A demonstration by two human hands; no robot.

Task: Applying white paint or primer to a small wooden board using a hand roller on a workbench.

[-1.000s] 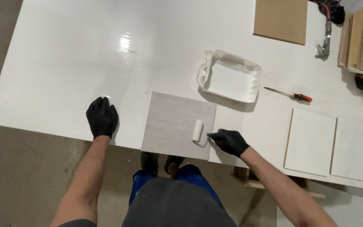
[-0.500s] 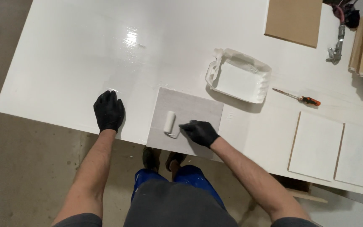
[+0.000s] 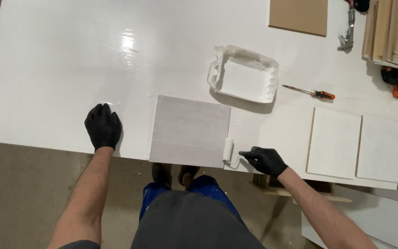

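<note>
A square grey panel lies flat at the near edge of a glossy white table. My right hand, in a black glove, grips the handle of a small white paint roller whose sleeve rests on the panel's right near corner. My left hand, also black-gloved, lies flat on the table to the left of the panel, fingers spread and holding nothing.
A white paint tray sits just behind the panel. An orange-handled screwdriver lies to its right. Two white-painted panels lie at the right; a brown board, stacked boards and clamps are at the back right.
The roller has travelled from the panel's left part across to its right near edge with my right hand. My left hand has stayed flat on the table.
</note>
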